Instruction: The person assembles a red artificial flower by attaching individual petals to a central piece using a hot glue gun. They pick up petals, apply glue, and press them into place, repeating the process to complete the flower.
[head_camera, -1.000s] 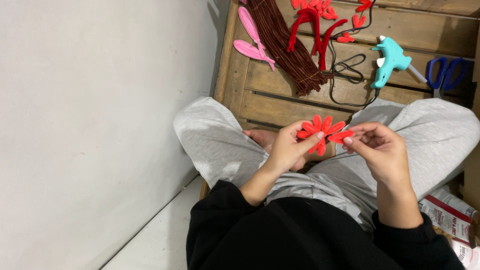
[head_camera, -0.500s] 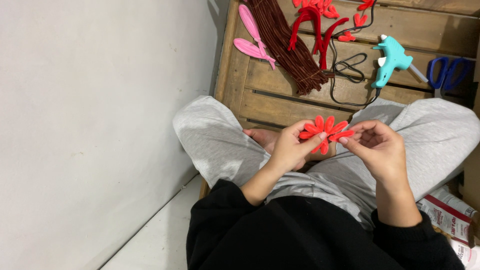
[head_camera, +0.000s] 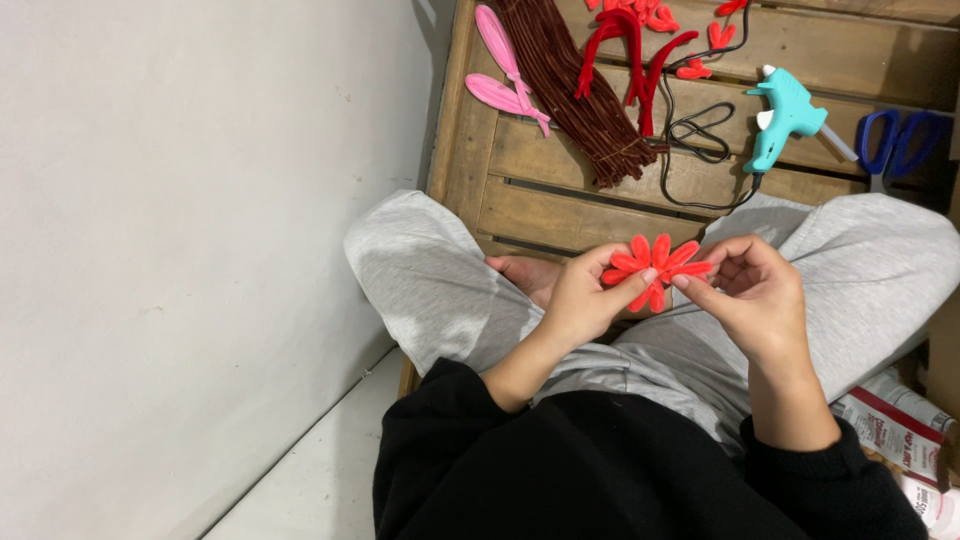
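A red pipe-cleaner flower (head_camera: 655, 265) with several looped petals is held over my lap, above my crossed legs in grey trousers. My left hand (head_camera: 585, 300) pinches it from the left, thumb on the petals. From the right, my right hand (head_camera: 750, 290) holds the flower's other side with its fingertips on a petal. Both hands touch the flower at once. The flower's underside and stem are hidden by my fingers.
A wooden pallet surface (head_camera: 560, 190) lies ahead. On it are a brown pipe-cleaner bundle (head_camera: 570, 85), pink petal shapes (head_camera: 500, 70), red pipe-cleaner pieces (head_camera: 640, 45), a teal glue gun (head_camera: 785, 115) with black cord, and blue scissors (head_camera: 900, 140). A white wall (head_camera: 180, 250) stands left; packages (head_camera: 890, 430) lie right.
Both hands have shifted only slightly, fingers adjusting on the flower's petals. The flower stays at the same spot over my lap.
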